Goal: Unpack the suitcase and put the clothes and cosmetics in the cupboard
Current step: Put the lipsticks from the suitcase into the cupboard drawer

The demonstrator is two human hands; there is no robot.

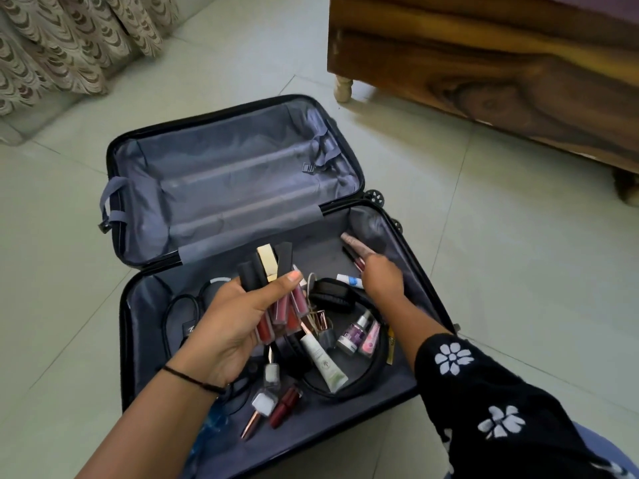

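The suitcase (pixel 224 174) lies open on the floor (pixel 484 236). Its far half holds nothing that can be seen, and no clothes show anywhere. The cosmetics are scattered over the near half, in and around a black pouch (pixel 371 369).

The left hand (pixel 231 319) grips a fan of glosses (pixel 276 292), fingers curled round the middle of the bundle and thumb pressed on top. The right hand (pixel 382 276) reaches to the far right corner. Its fingertips are at a mauve tube (pixel 352 240), and a darker tube lies just beside that. The back of the hand faces the camera, so it cannot be told whether the fingers have pinched the tube or only touch it.

The step in hand looks like gathering loose cosmetics before a trip to the cupboard, which is out of view. To do it well, the right hand should take the mauve tube by its middle and pass it into the left bundle alongside the others, not across them. The fan is already wide and an item at the edge could slip out.

A surer way may be to drop everything into the pouch, including the white tube (pixel 323 357), the nail polish (pixel 271 373) and the red lipstick (pixel 283 406), and carry it all in one load.
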